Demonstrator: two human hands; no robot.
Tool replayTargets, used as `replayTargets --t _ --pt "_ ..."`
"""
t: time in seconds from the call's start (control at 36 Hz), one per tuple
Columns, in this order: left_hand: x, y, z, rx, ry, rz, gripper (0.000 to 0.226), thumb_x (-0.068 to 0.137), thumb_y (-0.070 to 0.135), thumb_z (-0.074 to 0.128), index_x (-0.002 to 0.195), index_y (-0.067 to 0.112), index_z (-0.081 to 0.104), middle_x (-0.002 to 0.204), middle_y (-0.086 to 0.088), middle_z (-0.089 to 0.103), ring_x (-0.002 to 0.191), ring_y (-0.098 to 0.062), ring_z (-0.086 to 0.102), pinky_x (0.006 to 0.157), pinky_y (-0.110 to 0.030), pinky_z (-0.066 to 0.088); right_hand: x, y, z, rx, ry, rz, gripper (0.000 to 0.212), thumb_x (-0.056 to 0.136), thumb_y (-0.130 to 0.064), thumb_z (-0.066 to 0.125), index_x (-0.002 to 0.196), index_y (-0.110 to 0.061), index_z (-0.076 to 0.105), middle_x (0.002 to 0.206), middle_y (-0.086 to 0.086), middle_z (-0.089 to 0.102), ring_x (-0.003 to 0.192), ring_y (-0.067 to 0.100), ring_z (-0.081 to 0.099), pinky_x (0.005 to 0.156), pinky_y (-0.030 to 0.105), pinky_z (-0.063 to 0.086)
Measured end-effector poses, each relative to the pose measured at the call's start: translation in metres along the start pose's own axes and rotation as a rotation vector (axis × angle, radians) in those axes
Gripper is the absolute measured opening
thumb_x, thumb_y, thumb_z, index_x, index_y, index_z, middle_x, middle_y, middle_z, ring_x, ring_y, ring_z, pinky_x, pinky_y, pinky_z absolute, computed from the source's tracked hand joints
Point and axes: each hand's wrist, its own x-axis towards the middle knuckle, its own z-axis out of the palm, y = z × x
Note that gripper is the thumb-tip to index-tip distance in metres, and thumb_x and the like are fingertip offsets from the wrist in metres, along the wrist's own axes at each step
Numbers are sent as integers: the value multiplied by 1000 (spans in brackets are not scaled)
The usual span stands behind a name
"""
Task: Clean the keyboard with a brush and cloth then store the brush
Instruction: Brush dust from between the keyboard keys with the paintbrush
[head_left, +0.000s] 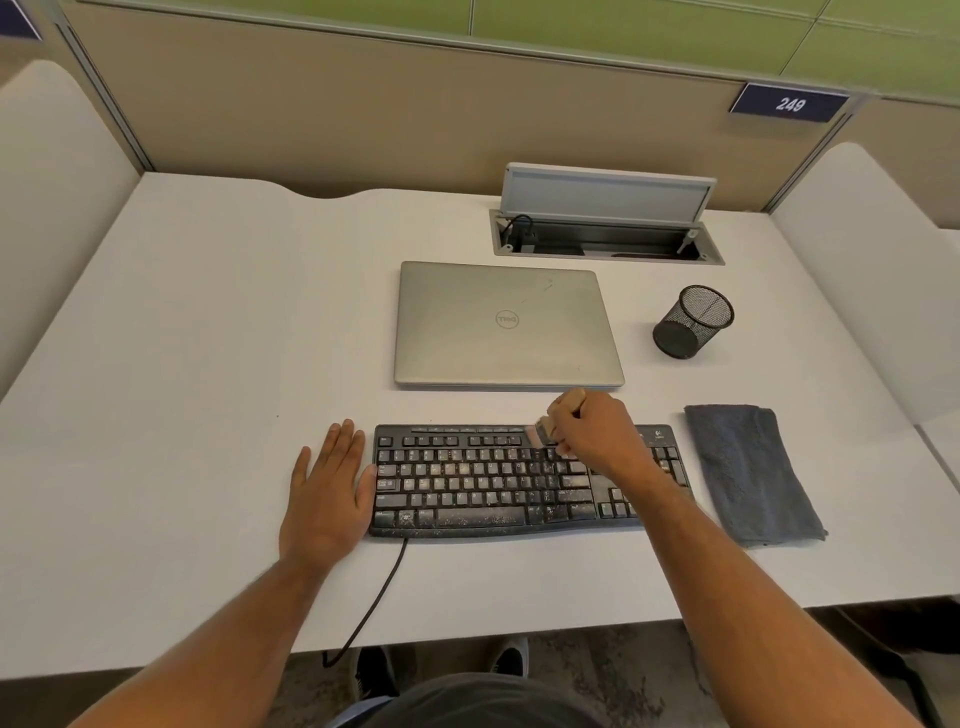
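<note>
A black keyboard (478, 483), speckled with pale dust, lies on the white desk (208, 364). My right hand (597, 436) grips a small wooden-handled brush (550, 421) over the keyboard's upper right keys, bristles down at the top row. My left hand (327, 488) lies flat on the desk with straight fingers, its thumb side against the keyboard's left edge. A folded grey cloth (748, 473) rests just right of the keyboard. A black mesh pen cup (693, 322) stands farther back on the right and looks empty.
A closed silver laptop (506, 325) sits behind the keyboard. An open cable hatch (605, 236) is set into the desk at the back. The keyboard's cable (374, 597) runs off the front edge. Partition walls enclose the desk on three sides.
</note>
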Motion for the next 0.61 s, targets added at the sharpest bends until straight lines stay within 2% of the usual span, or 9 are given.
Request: replayTargets --t 0.11,0.19,0.28,0.33,0.39,0.44,0.5,0.56,0.61 --pt "0 0 0 6 3 0 73 101 51 4 161 16 25 169 6 14 156 -7 5 128 -44 7 3 0 -2 -78 -41 1 33 101 -22 51 80 -9 73 68 2 75 62 17 73 74 44 63" --pt "-1 0 0 2 17 3 71 102 49 6 160 15 31 168 5 18 156 -8 9 127 -45 9 2 1 -1 -20 25 -21 38 104 -30 45 81 -16 72 71 -2 74 70 18 73 75 43 62" --pt "-1 0 0 3 13 5 71 102 50 5 160 15 29 168 5 17 156 -8 8 128 -44 8 0 2 0 -39 -34 -42 39 106 -30 43 84 -19 73 76 -4 74 73 16 73 76 39 61" --pt "-1 -1 1 11 13 5 71 102 50 5 160 15 28 168 6 15 156 -8 7 128 -44 8 0 1 -3 -108 -83 -60 40 105 -27 44 79 -14 71 74 -4 73 71 16 71 70 34 58" --pt "-1 -1 1 10 10 6 71 102 50 5 160 15 27 168 6 15 156 -8 7 128 -44 8 1 0 -8 -164 -101 -103 39 103 -25 46 72 -13 66 69 -7 69 66 14 64 62 31 48" --pt "-1 -1 1 14 6 6 72 102 51 5 161 15 26 169 6 14 156 -8 6 128 -44 8 0 -3 -11 -175 -135 -154 32 103 -27 51 79 -17 69 77 -9 69 70 9 60 63 27 44" --pt "0 -1 1 14 6 6 72 102 51 4 160 15 26 168 5 15 156 -8 7 128 -44 7 -2 -2 -12 -191 -199 -193 22 104 -30 57 95 -22 75 89 -13 69 80 2 60 68 22 43" --pt "0 -1 1 11 10 6 72 102 51 5 160 14 27 168 5 16 156 -8 8 128 -44 8 -1 1 -14 -227 -231 -203 17 104 -30 61 106 -23 76 97 -11 70 88 5 62 74 24 44" --pt "0 -1 1 13 10 4 72 102 51 5 160 14 27 168 5 15 156 -8 8 128 -44 7 2 6 -19 -286 -232 -207 15 103 -30 62 108 -26 76 103 -11 72 94 10 63 78 28 46"
